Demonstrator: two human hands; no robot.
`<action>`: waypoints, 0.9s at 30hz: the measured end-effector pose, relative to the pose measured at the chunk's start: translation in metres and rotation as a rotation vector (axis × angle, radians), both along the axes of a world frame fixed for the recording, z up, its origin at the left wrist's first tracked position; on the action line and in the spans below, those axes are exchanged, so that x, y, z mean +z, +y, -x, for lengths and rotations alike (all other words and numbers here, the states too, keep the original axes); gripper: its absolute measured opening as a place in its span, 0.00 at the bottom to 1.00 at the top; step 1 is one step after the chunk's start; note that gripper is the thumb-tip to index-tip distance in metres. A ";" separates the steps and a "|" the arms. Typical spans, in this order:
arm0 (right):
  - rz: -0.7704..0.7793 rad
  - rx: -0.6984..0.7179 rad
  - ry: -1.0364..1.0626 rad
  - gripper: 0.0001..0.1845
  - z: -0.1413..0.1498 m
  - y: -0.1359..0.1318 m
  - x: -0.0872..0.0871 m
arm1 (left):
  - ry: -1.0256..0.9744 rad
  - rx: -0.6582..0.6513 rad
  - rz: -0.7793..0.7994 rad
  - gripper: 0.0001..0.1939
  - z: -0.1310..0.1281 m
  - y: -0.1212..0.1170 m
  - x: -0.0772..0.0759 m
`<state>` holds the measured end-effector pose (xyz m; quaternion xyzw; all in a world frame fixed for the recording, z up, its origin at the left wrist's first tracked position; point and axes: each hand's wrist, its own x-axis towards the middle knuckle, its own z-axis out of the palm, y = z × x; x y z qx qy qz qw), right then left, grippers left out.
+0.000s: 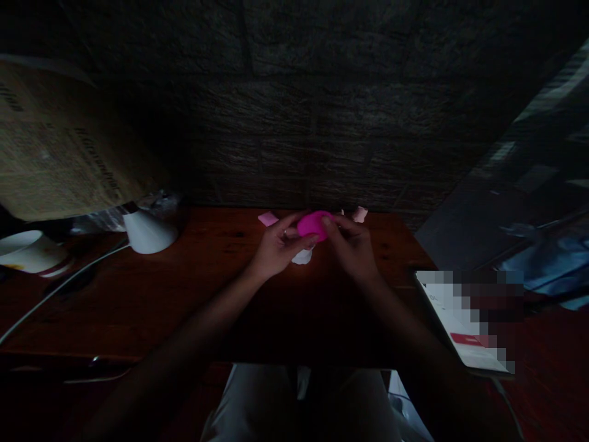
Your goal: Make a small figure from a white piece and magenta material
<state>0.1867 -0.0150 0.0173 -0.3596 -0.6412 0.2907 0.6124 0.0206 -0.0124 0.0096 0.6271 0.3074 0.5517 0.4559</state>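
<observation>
A bright pink lump of modelling clay (pixel 311 226), rounded and somewhat flattened, is held up between both hands above the wooden table. My left hand (pixel 275 247) is closed on its left side, with the thumb along the lower edge and a ring on one finger. From the right, my right hand (pixel 353 242) presses its thumb onto the clay's face; the other fingers are partly hidden behind. Just below the hands lies a white lump (pixel 302 256). A pink piece (pixel 267 218) rests beyond my left hand, and a pale peach piece (pixel 360 213) beyond my right.
At the left stand a lamp with a newsprint-patterned shade (pixel 59 141) and white cone base (pixel 150 232), its cord (pixel 59 291) crossing the table (pixel 184 307), and a white cup (pixel 32 252). A tablet-like screen (pixel 460 325), partly blurred, sits at the right edge. A dark stone-textured wall (pixel 294 116) rises behind.
</observation>
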 end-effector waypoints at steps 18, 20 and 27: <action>-0.082 -0.059 0.041 0.10 -0.006 0.001 0.003 | -0.016 0.043 -0.026 0.24 0.002 0.006 -0.001; -0.100 -0.065 0.019 0.10 -0.007 0.001 0.004 | -0.013 0.059 -0.018 0.26 0.003 0.008 -0.001; 0.036 -0.025 0.073 0.13 -0.004 0.004 -0.002 | -0.139 0.005 0.179 0.31 0.002 0.010 -0.002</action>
